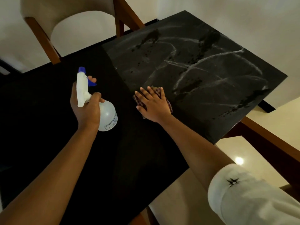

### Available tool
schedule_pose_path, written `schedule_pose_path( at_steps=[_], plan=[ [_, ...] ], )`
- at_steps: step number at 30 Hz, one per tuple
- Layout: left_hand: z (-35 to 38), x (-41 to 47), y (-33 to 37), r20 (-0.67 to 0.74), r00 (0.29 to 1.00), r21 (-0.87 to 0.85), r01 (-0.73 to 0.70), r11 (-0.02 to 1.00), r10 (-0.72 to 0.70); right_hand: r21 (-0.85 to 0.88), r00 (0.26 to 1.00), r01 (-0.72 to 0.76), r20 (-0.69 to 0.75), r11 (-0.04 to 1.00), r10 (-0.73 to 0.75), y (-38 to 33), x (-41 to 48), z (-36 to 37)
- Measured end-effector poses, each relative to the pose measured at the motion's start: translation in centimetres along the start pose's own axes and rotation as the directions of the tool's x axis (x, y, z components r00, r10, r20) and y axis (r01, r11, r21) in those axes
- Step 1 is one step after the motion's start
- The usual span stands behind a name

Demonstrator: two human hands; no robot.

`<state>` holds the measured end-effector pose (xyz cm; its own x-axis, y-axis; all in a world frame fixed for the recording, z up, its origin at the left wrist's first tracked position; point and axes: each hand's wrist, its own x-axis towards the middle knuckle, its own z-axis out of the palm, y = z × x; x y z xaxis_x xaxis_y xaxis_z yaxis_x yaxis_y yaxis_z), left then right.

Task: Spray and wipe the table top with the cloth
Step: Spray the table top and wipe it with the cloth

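Head view, looking down over both forearms.

- Table top (211, 127): black and glossy. The near and left part sits in deep shadow. The far right part catches light and shows pale curving smears, with dark wet blotches and scattered droplets.
- Left hand (87, 109): curled tight round the neck of the spray bottle (107, 114). One finger reaches forward onto the blue trigger (91, 82), and the thumb wraps the near side. The bottle is clear plastic with a white head and a blue nozzle tip. It is tilted, with the nozzle aimed away toward the far edge and a small printed label low on the body. It hangs over the shadowed part of the table; whether the base touches the surface I cannot tell.
- Right hand (154, 106): palm down, fingers straight and slightly spread, pressing flat on the cloth (169, 104). Nothing is pinched or gripped.
- Cloth: red-and-dark checked, mostly hidden under the hand, with edges showing past the fingertips and along the right side of the palm. It lies on the table top where shadow meets the lit, streaked area, just right of the bottle.
- White sleeve (243, 200) on the right upper arm, with a small dark emblem.
- Pale upholstered chair (68, 21) with wooden legs at the far left side of the table.
- Wooden table frame (267, 140) shows beyond the right edge, above a pale shiny floor (186, 200).
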<state>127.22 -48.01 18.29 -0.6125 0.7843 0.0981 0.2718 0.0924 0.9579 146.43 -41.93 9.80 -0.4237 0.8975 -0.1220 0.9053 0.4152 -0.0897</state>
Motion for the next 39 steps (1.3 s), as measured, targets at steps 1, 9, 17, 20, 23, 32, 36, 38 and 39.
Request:
schedule_pose_path(
  at_steps=[1,9,17,20,23,32,36,38,39],
  plan=[
    [0.0,0.4,0.0,0.000,1.000,-0.006,-0.004,1.000,0.004,-0.021,1.000,0.007,-0.004,1.000,-0.007,0.0,0.3,0.0],
    [0.2,4.8,-0.8,0.029,0.997,-0.030,0.075,0.997,-0.074,0.066,0.972,0.221,0.064,0.973,-0.225,4.2,-12.2,1.4],
    [1.2,7.4,-1.0,0.048,0.998,0.010,-0.035,0.999,0.035,-0.001,0.986,0.169,0.006,0.986,-0.169,1.9,-4.6,0.9],
    [1.3,7.9,-1.3,0.064,0.997,0.031,-0.046,0.998,0.044,-0.010,0.993,0.116,0.008,0.993,-0.116,0.1,3.1,-0.1],
    [1.3,7.9,-1.5,0.059,0.997,0.050,-0.052,0.997,0.049,-0.020,0.992,0.121,0.038,0.993,-0.120,-0.4,6.7,-0.6],
    [1.2,8.1,-1.6,0.079,0.995,-0.038,-0.066,0.997,0.069,0.060,0.987,0.111,0.108,0.992,-0.118,2.1,-7.5,0.7],
    [1.4,8.2,-1.7,0.062,0.995,-0.024,-0.081,0.996,0.083,0.058,0.991,0.090,0.092,0.994,-0.095,2.1,-6.2,0.7],
    [1.4,8.4,-1.8,0.064,0.992,-0.027,-0.108,0.994,0.109,0.046,0.995,0.095,0.022,0.994,-0.096,1.5,-2.4,0.4],
    [1.4,8.5,-1.8,0.071,0.989,-0.027,-0.125,0.992,0.127,0.043,0.995,0.094,0.006,0.995,-0.095,1.2,0.2,0.3]
  ],
)
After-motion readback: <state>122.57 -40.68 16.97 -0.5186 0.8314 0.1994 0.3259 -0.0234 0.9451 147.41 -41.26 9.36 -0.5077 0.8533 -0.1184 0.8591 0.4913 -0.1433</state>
